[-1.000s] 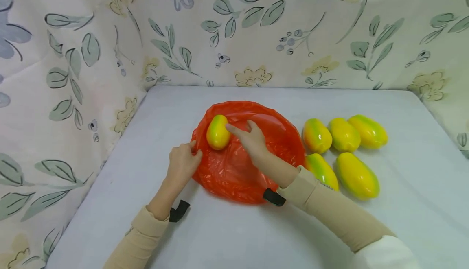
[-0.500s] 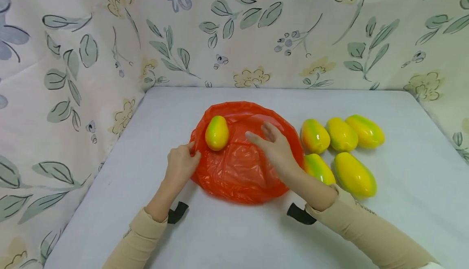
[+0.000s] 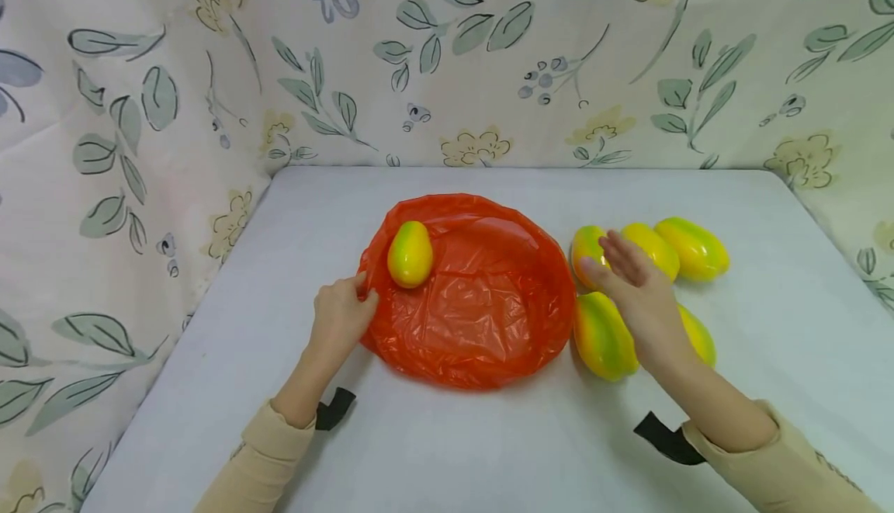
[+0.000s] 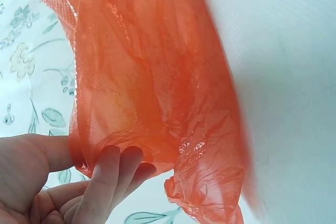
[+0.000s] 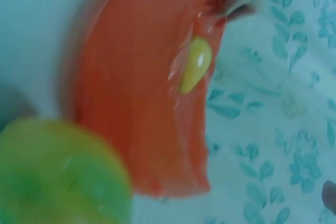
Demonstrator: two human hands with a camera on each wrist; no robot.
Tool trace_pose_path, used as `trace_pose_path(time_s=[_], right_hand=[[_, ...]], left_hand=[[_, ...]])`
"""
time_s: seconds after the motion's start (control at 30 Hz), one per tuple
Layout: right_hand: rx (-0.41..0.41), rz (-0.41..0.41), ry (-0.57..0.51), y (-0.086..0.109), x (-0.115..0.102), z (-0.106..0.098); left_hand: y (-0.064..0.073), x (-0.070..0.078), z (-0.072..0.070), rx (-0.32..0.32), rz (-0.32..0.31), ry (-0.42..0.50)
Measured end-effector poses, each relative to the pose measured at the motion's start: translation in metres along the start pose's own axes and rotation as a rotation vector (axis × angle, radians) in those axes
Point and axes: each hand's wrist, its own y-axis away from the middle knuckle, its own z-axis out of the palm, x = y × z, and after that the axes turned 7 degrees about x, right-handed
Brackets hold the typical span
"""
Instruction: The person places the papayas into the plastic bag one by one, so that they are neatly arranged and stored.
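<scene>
My left hand (image 3: 342,315) pinches the left rim of a red plastic bag (image 3: 475,319). In the left wrist view, thumb and fingers lie on either side of the thin bag edge (image 4: 126,103). One yellow-green mango (image 3: 410,257) lies inside the bag near that hand. Over at the right, my right hand (image 3: 649,311) hovers above the loose mangoes with fingers spread and nothing in its grasp. The nearest mango (image 3: 602,338) sits just left of the palm, close to the bag; it looms blurred in the right wrist view. The right hand partly covers some of the fruit.
More mangoes (image 3: 691,249) lie in a group on the white table (image 3: 447,451) to the right of the bag. A floral cloth (image 3: 475,63) hangs behind and along the left side. Black straps (image 3: 335,410) show at both wrists.
My right hand has moved right, from over the bag to above the loose mangoes. The left hand keeps its hold on the rim. The mango in the bag stays where it was.
</scene>
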Motion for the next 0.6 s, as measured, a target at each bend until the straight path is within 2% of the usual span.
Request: trace_pose_path(time_s=[0.1, 0.23, 0.37, 0.5, 0.6], right_hand=[[0.057, 0.004, 0.042, -0.004, 0.013, -0.021], [0.133, 0.06, 0.086, -0.01, 0.032, -0.046], [0.185, 0.117, 0.073, -0.011, 0.049, -0.066], [0.209, 0.145, 0.062, -0.011, 0.06, -0.08], [0.2, 0.162, 0.112, -0.012, 0.066, -0.086]], left_hand=[[0.0, -0.001, 0.0, 0.01, 0.008, -0.002], [0.0, -0.002, 0.001, 0.011, 0.008, -0.003], [0.0, -0.001, 0.0, -0.007, -0.006, 0.003], [0.0, -0.001, -0.001, -0.009, -0.002, 0.004], [0.0, -0.002, -0.001, -0.004, 0.001, 0.0]])
